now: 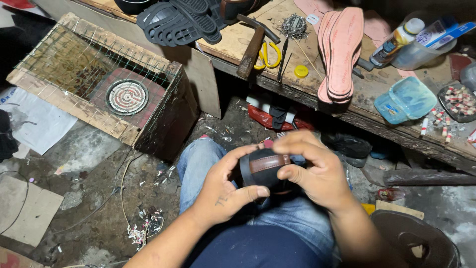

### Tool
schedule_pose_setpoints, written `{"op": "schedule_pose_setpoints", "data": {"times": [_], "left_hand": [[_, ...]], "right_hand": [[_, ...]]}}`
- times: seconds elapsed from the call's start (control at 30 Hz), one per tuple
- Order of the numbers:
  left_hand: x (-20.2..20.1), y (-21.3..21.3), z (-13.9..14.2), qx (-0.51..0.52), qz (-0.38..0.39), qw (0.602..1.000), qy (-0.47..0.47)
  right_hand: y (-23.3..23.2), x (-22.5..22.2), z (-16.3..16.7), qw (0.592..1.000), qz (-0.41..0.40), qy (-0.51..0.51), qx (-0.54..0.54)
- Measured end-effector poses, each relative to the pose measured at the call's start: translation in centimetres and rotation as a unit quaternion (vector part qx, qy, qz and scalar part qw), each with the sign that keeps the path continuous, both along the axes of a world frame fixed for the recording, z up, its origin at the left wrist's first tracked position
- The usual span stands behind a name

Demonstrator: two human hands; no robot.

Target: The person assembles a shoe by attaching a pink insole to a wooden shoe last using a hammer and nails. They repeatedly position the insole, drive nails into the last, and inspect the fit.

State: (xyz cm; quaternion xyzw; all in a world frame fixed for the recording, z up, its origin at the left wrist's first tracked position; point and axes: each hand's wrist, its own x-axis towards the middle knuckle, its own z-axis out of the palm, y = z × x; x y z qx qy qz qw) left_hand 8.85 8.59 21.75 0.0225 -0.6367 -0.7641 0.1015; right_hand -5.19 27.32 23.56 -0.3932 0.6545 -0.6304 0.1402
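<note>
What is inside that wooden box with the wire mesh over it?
Through the wire mesh of the wooden box a round coil heater shows, set in a reddish block. The box's far, shadowed part is too dark to make out, and its walls hide whatever lies below the block.

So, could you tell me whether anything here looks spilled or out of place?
Yes. Small white and red bits lie scattered on the workbench beside their dish. More scraps litter the floor. Both hands, left and right, hold the dark shoe piece steadily.
</note>
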Motion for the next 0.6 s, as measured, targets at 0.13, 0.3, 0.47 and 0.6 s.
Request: {"op": "schedule_pose_setpoints", "data": {"times": [0.13, 0.3, 0.47, 0.6], "left_hand": [[-0.1, 0.2, -0.8, 0.035, -0.002, 0.999, -0.028], [-0.2, -3.4, -2.0, 0.179, 0.065, 0.982, -0.013], [0.5, -6.3, -2.3, 0.330, 0.112, 0.932, 0.103], [0.7, -6.6, -2.5, 0.322, 0.051, 0.943, 0.071]], "right_hand": [[-0.4, 0.1, -0.8, 0.992, -0.002, 0.128, 0.017], [0.5, -0.6, -3.1, 0.983, -0.109, 0.139, 0.046], [1.1, -2.8, -6.3, 0.926, -0.116, -0.353, 0.059], [1.8, -3.9, -7.7, 0.873, 0.019, -0.472, -0.119]]}}
